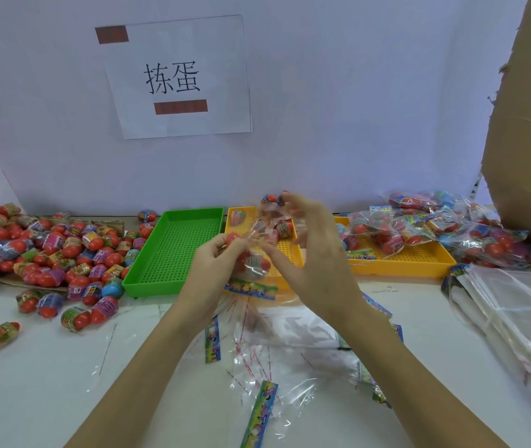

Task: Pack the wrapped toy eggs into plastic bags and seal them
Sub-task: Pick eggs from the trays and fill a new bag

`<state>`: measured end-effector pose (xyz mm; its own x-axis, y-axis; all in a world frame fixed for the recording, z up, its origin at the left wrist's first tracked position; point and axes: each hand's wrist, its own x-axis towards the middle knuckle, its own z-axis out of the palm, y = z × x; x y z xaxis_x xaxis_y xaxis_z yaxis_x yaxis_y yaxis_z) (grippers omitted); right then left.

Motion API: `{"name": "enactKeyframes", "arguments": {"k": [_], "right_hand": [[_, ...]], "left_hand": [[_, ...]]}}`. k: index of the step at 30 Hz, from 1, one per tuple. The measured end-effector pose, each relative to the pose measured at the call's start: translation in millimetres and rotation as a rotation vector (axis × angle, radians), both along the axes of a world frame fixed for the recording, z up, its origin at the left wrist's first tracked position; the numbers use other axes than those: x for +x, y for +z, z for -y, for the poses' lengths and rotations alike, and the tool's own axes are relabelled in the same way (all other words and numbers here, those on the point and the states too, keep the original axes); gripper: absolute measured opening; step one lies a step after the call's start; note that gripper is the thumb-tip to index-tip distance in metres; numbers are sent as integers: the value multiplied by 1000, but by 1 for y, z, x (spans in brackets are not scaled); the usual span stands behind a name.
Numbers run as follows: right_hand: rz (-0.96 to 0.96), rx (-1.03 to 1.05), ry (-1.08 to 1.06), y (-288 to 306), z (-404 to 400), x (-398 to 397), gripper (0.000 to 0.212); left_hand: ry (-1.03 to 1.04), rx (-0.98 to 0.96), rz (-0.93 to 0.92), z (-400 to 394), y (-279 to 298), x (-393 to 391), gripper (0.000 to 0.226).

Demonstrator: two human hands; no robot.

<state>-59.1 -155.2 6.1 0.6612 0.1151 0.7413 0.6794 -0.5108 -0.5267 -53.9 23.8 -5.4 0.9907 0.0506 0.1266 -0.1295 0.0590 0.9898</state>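
A clear plastic bag (pixel 259 250) with several wrapped red toy eggs inside hangs in the air above the table's middle, in front of a small yellow tray (pixel 285 253). My left hand (pixel 215 263) pinches the bag's lower left part. My right hand (pixel 309 240) holds the bag's upper end, its fingers blurred. A printed colourful header strip (pixel 251 289) shows below the bag. Loose wrapped eggs (pixel 47 250) lie heaped on the table's left side.
A green perforated tray (pixel 177 253) sits left of the yellow one. A larger yellow tray (pixel 419 258) at right carries filled bags (pixel 435 221). Flat bags (pixel 516 302) are stacked at far right, with loose bags and strips (pixel 274 350) near me. A cardboard wall (pixel 529 124) stands at right.
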Motion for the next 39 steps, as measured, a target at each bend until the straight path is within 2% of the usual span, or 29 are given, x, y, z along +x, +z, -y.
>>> {"name": "enactKeyframes", "arguments": {"k": [2, 5, 7, 9, 11, 15, 17, 22, 26, 31, 34, 39], "right_hand": [[-182, 105, -30, -1, -5, -3, 61], [-445, 51, -28, -6, -10, -4, 60], [-515, 16, -12, -10, -11, -4, 52], [-542, 24, -21, -13, -12, -1, 43], [-593, 84, -6, -14, -13, 1, 37], [-721, 253, 94, -14, -14, -3, 29], [-746, 274, 139, -14, -13, -3, 23], [-808, 200, 180, -11, -9, -1, 20], [-882, 245, 327, -6, -1, 1, 25], [-780, 244, 218, -6, 2, 2, 24], [-766, 260, 192, -9, 1, 2, 35], [-620, 149, 86, -9, -2, 2, 35]], "left_hand": [[-15, -110, -19, 1, 2, 0, 17], [-6, -189, -27, 2, 1, 1, 36], [27, -174, -23, 3, -1, 2, 32], [19, -131, -8, 4, -2, 2, 16], [20, -35, 26, 4, -3, 1, 9], [66, 384, 205, 6, -6, 1, 8], [51, 455, 212, 6, -5, 0, 6], [-54, 240, 92, 1, -4, 0, 9], [-41, 192, 95, -2, -3, 0, 5], [-15, 198, 83, -5, -2, 3, 13], [-20, 178, 108, -5, -1, 1, 13], [-15, 111, 105, -3, 3, -2, 37]]}}
